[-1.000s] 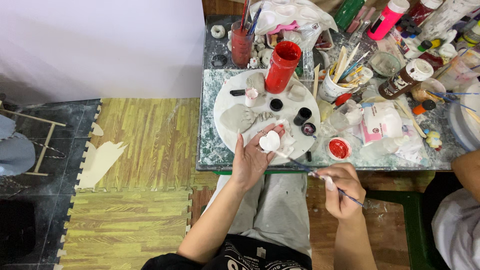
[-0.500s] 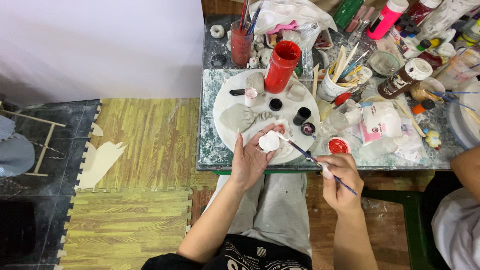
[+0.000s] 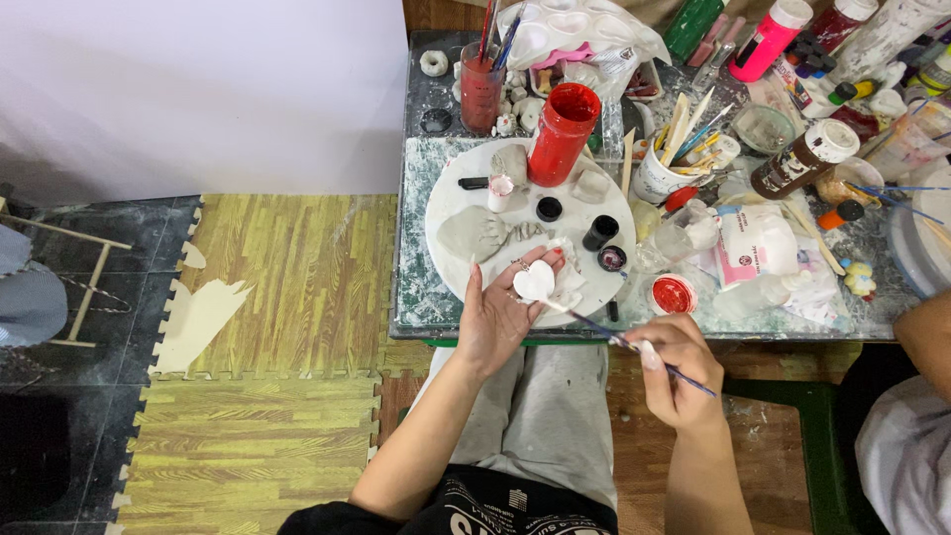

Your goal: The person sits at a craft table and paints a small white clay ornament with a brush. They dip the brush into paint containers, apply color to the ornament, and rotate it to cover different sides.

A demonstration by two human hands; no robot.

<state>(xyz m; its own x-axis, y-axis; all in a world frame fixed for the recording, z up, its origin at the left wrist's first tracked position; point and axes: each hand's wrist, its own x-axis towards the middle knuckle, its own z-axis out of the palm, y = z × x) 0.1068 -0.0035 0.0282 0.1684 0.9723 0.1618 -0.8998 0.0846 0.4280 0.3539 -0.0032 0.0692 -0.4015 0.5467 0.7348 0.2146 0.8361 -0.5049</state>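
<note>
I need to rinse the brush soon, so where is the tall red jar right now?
In the head view the tall red jar stands at the far edge of the round white board, right of a small grey clay lump and beyond the left hand.

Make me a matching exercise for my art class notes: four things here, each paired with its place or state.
Things:
1. White heart
2. Brush
3. Red jar
4. Small red pot

Places:
a. In the right hand
b. Upright at the round board's far edge
c. In the left hand
d. On the table, right of the board

Pairs: 1-c, 2-a, 3-b, 4-d
</note>
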